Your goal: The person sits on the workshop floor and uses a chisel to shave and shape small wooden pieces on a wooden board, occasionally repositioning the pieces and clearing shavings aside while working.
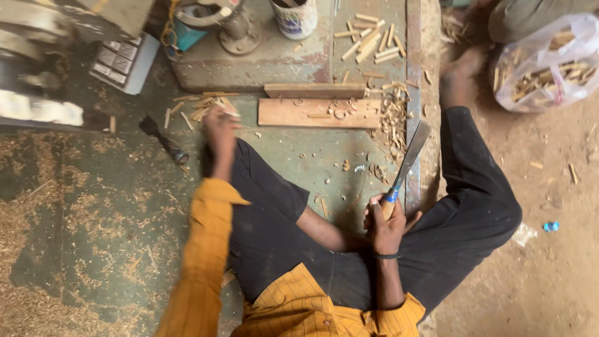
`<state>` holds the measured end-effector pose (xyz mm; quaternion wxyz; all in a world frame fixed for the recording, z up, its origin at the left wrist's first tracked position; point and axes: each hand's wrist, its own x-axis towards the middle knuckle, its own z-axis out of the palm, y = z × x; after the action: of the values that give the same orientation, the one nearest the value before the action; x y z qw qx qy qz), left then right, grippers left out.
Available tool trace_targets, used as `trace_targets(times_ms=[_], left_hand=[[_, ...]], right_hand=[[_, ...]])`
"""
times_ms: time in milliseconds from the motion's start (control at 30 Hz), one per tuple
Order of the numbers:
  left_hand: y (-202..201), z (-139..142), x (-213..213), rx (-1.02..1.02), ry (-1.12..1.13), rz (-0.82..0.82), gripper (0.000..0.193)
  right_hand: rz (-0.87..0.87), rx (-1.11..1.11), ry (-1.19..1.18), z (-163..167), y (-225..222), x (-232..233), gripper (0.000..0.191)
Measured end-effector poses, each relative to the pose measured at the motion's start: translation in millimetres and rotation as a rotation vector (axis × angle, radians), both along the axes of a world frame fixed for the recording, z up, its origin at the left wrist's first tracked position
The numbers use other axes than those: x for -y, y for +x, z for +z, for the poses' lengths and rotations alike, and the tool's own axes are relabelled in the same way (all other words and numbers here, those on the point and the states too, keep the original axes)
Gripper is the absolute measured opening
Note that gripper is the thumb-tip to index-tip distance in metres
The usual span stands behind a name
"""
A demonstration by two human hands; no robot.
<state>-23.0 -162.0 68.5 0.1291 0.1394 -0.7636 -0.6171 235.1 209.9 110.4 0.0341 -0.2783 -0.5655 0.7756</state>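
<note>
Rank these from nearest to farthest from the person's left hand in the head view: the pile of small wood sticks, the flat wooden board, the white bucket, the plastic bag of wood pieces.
Measured from the left hand:
1. Pile of small wood sticks, right at the fingers.
2. Flat wooden board, just to the side on the green floor.
3. White bucket, at the top edge.
4. Plastic bag of wood pieces, far across, on the dirt.
</note>
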Motion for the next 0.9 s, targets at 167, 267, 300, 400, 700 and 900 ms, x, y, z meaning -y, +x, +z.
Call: trace_targets(times_ms=[167,267,300,400,700,900], left_hand=[[-32,20,58,0.131,0.011,0.180,0.037],[-13,12,30,-0.292,-0.468,-0.020,0.029],[-3,9,13,-0.226,-0.488,-0.097,0.025],[6,4,-60,-0.107,-0.461,-0.346,0.029],[-6,-9,-172,-0.165,-0.842,-0.290,0.030],[-5,-14,-166,-0.062,-1.039,-0.316,0.027]], right_hand=[[0.041,-0.050,0.056,7,-1,3,0.012],[0.066,-0.034,0.097,14,6,-7,0.013],[0.066,-0.044,0.182,17,10,-14,0.012],[0.030,-0.070,0.293,23,13,-37,0.011],[-0.094,-0.099,0.175,24,25,-108,0.010],[-0.170,-0.072,0.045,16,18,-120,0.011]])
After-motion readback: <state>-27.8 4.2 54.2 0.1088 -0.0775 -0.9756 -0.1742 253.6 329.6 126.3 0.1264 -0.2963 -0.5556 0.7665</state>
